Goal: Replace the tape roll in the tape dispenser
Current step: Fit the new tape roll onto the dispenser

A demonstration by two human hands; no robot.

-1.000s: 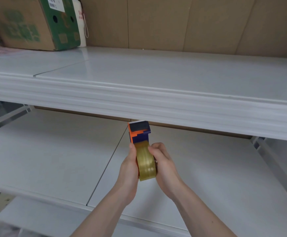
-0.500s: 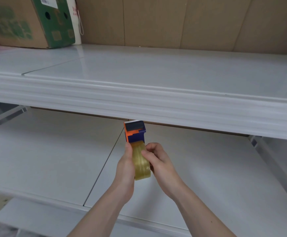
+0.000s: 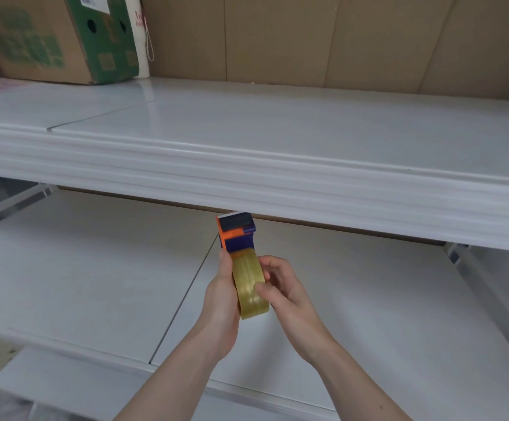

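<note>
Two white shelves fill the view: the upper shelf (image 3: 277, 141) carries one cardboard box (image 3: 56, 41) with green print at its far left corner, a white bag (image 3: 142, 41) just beside it, while the lower shelf (image 3: 80, 284) lies bare under the hands. Over the lower shelf, the left hand (image 3: 221, 302) grips one orange-and-blue tape dispenser (image 3: 236, 233) by its left side, its head just below the upper shelf's front lip. The right hand (image 3: 283, 290) pinches the one yellowish tape roll (image 3: 250, 287) seated in the dispenser, thumb on its outer face.
</note>
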